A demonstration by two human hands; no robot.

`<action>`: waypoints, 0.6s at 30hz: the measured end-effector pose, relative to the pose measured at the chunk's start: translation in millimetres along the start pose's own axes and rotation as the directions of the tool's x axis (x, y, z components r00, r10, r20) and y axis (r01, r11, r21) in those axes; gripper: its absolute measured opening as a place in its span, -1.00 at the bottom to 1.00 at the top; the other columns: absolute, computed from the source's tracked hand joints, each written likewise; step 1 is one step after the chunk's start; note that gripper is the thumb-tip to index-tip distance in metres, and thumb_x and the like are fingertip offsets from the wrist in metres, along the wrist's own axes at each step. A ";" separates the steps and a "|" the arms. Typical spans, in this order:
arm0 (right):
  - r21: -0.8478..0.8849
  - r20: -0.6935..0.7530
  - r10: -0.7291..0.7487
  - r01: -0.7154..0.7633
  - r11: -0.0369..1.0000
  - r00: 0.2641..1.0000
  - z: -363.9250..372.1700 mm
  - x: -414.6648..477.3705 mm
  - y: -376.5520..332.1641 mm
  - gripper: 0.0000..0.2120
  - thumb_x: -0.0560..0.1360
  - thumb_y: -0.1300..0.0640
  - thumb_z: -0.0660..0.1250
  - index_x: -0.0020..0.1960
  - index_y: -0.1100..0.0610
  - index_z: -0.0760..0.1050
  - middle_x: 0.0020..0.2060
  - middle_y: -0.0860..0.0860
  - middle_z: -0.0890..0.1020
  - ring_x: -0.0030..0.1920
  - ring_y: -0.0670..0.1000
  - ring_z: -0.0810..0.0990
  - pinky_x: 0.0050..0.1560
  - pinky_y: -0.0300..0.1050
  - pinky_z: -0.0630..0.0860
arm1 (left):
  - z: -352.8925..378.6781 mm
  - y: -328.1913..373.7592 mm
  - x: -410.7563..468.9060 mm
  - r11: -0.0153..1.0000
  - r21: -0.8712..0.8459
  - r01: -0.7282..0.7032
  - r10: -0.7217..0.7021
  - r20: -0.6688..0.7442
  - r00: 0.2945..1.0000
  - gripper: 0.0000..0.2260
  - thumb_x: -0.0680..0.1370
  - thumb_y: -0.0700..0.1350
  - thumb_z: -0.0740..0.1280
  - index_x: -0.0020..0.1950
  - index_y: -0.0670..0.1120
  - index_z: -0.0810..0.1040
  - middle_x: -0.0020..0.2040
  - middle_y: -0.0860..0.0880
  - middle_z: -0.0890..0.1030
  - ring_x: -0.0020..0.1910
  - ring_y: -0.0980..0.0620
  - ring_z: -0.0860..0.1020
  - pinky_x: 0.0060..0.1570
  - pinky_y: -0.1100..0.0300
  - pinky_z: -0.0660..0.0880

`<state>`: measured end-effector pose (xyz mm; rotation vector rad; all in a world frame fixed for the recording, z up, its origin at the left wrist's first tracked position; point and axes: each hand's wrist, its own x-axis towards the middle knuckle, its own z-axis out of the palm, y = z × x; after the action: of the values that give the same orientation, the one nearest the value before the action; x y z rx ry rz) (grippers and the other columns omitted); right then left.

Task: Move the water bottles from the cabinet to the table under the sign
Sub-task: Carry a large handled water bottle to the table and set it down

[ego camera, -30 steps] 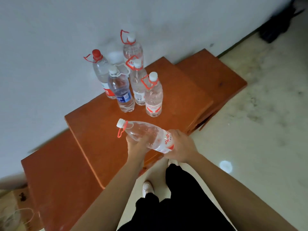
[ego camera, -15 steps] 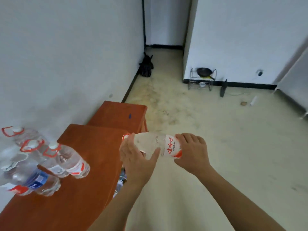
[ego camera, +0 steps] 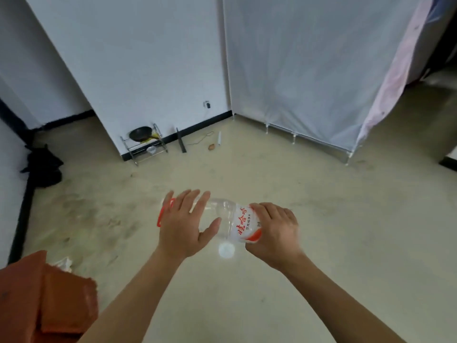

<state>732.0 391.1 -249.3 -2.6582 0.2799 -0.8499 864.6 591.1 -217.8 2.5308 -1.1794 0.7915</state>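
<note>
A clear water bottle (ego camera: 230,220) with a red-and-white label and a red carry strap lies sideways in the air over the floor, neck to the left. My right hand (ego camera: 274,233) grips its base end, fingers curled round the label. Over the neck end rests my left hand (ego camera: 184,224), its fingers nearly straight and the thumb stretched along the bottle's near side. The cap is hidden behind the left hand. The other bottles are out of view.
A corner of the orange-brown wooden furniture (ego camera: 44,295) shows at the bottom left. Against the far wall stand a small wire rack with a black pan (ego camera: 143,142) and a black bag (ego camera: 43,169). A white fabric wardrobe (ego camera: 309,70) fills the right.
My view has swung right, away from the wooden tops and the standing bottles, which have left the frame. Both hands carry the same bottle over open floor. The left hand's fingers have straightened.
</note>
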 end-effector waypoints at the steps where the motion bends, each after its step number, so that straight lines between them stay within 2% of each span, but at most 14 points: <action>1: -0.019 -0.022 0.036 -0.037 0.999 0.999 -12.4 2.6 23.4 -0.32 0.09 -0.06 0.56 0.19 0.08 0.59 0.00 -0.03 0.66 -0.01 0.07 0.67 0.01 0.04 0.58 | 9.8 19.7 22.4 0.999 -0.030 -0.039 0.039 0.011 0.999 -0.42 0.61 0.29 0.12 0.32 -0.11 0.61 0.22 -0.13 0.64 0.21 -0.18 0.60 0.38 -0.24 0.33; 4: -0.093 -0.114 0.143 -0.154 0.984 0.983 -47.6 12.2 103.8 -0.33 0.09 -0.04 0.55 0.19 0.07 0.58 0.00 -0.04 0.64 -0.03 0.08 0.64 0.02 0.04 0.57 | 50.6 82.1 107.0 0.968 -0.109 -0.225 0.226 0.001 0.974 -0.40 0.58 0.33 0.14 0.25 -0.13 0.64 0.12 -0.11 0.68 0.08 -0.16 0.65 0.26 -0.18 0.45; 7: -0.147 -0.175 0.225 -0.251 0.957 0.959 -72.7 26.1 167.3 -0.33 0.09 -0.03 0.53 0.20 0.05 0.57 0.01 -0.05 0.63 -0.05 0.07 0.63 0.02 0.01 0.55 | 93.8 130.3 184.6 0.912 -0.165 -0.376 0.375 -0.036 0.926 -0.37 0.57 0.36 0.12 0.13 -0.16 0.66 -0.03 -0.10 0.70 -0.13 -0.16 0.67 -0.09 -0.04 0.59; 9: -0.200 -0.195 0.289 -0.327 0.924 0.937 -87.1 36.3 209.7 -0.33 0.11 -0.06 0.52 0.22 0.04 0.57 0.01 -0.06 0.63 -0.03 0.06 0.62 0.02 -0.01 0.54 | 128.2 165.1 236.6 0.857 -0.213 -0.470 0.462 -0.087 0.882 -0.36 0.57 0.36 0.09 0.07 -0.16 0.66 -0.12 -0.09 0.69 -0.24 -0.15 0.65 -0.30 0.06 0.55; 10: -0.232 -0.219 0.315 -0.363 0.903 0.923 -95.2 41.6 232.9 -0.33 0.13 -0.09 0.50 0.23 0.03 0.56 0.02 -0.07 0.63 -0.02 0.06 0.62 0.03 -0.01 0.54 | 147.2 185.8 261.6 0.828 -0.238 -0.507 0.492 -0.123 0.862 -0.37 0.57 0.35 0.08 0.05 -0.15 0.67 -0.16 -0.08 0.68 -0.27 -0.15 0.64 -0.35 0.09 0.52; 13: -0.327 -0.261 0.393 -0.464 0.823 0.882 -121.5 53.8 294.8 -0.32 0.15 -0.14 0.44 0.25 0.00 0.54 0.05 -0.09 0.60 0.01 0.05 0.61 0.05 0.00 0.53 | 194.6 250.1 323.0 0.749 -0.323 -0.578 0.531 -0.229 0.816 -0.41 0.57 0.32 0.07 -0.01 -0.13 0.67 -0.22 -0.06 0.66 -0.32 -0.14 0.62 -0.37 0.12 0.44; 14: -0.352 -0.311 0.440 -0.532 0.770 0.843 -140.3 55.5 320.5 -0.30 0.13 -0.12 0.45 0.26 -0.01 0.53 0.06 -0.10 0.59 0.02 0.05 0.61 0.06 0.00 0.53 | 209.9 286.9 352.2 0.687 -0.377 -0.622 0.574 -0.244 0.782 -0.43 0.56 0.30 0.07 -0.03 -0.12 0.67 -0.23 -0.05 0.65 -0.33 -0.14 0.61 -0.38 0.13 0.44; 15: -0.357 -0.310 0.455 -0.546 0.758 0.835 -150.5 57.6 325.6 -0.29 0.12 -0.11 0.47 0.27 -0.02 0.52 0.06 -0.10 0.58 0.03 0.05 0.60 0.08 0.01 0.53 | 214.7 299.0 358.3 0.688 -0.378 -0.620 0.570 -0.247 0.784 -0.44 0.56 0.29 0.07 -0.04 -0.12 0.66 -0.24 -0.05 0.64 -0.34 -0.14 0.60 -0.38 0.12 0.44; 17: -0.415 -0.340 0.501 -0.605 0.680 0.796 -178.3 52.6 351.6 -0.28 0.12 -0.10 0.49 0.28 -0.02 0.51 0.08 -0.11 0.57 0.06 0.04 0.59 0.13 0.02 0.52 | 228.8 348.9 387.0 0.594 -0.436 -0.676 0.598 -0.322 0.734 -0.49 0.55 0.25 0.11 -0.04 -0.12 0.66 -0.22 -0.07 0.65 -0.33 -0.15 0.61 -0.37 0.12 0.46; 18: -0.432 -0.400 0.510 -0.648 0.627 0.761 -193.8 50.2 367.8 -0.28 0.13 -0.10 0.49 0.29 -0.02 0.50 0.09 -0.11 0.57 0.08 0.03 0.58 0.15 0.02 0.51 | 235.1 379.8 406.2 0.537 -0.442 -0.718 0.611 -0.383 0.693 -0.51 0.53 0.24 0.15 -0.03 -0.13 0.66 -0.20 -0.08 0.66 -0.32 -0.16 0.62 -0.36 0.11 0.47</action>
<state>626.9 -12.5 -211.4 -2.6149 1.5904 -0.9534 876.7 -11.7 -186.6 1.4429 -2.0003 0.6461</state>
